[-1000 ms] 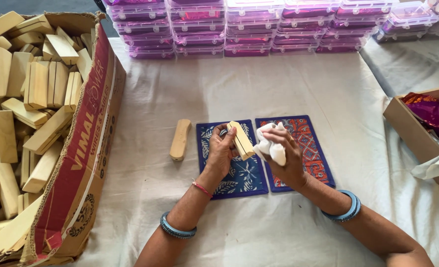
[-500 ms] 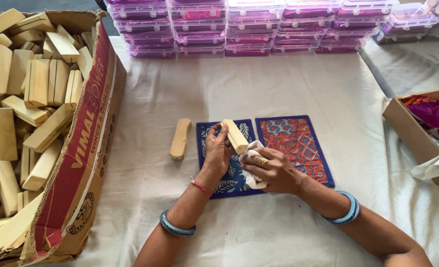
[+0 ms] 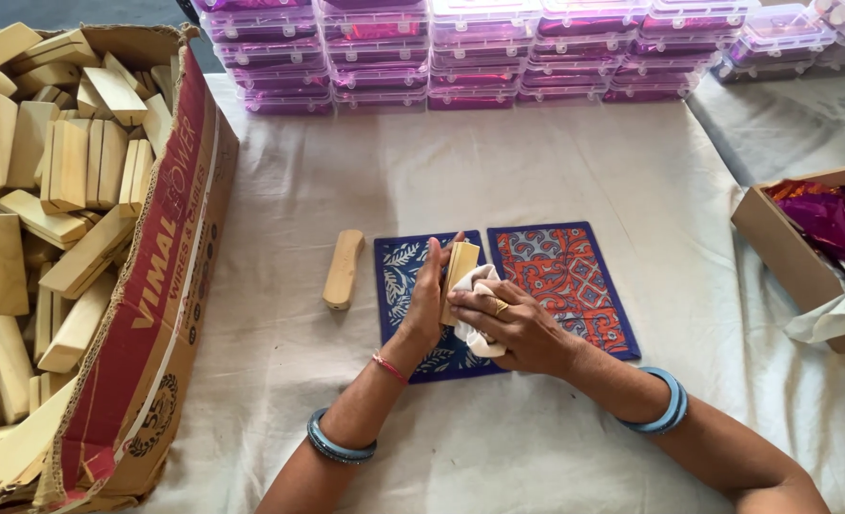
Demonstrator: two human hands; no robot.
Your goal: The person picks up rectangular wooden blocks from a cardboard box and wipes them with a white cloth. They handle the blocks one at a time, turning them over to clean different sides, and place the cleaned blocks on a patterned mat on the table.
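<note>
- the wooden block (image 3: 461,266) stands on end over the blue patterned mat (image 3: 405,276); we judge it light, stiff and smooth, best gripped by its long flat sides.
- our left hand (image 3: 427,309) clasps it; our right hand (image 3: 508,328) presses a soft white cloth (image 3: 475,328) against it.
- a second block (image 3: 343,269) lies on the bench (image 3: 537,171).
</note>
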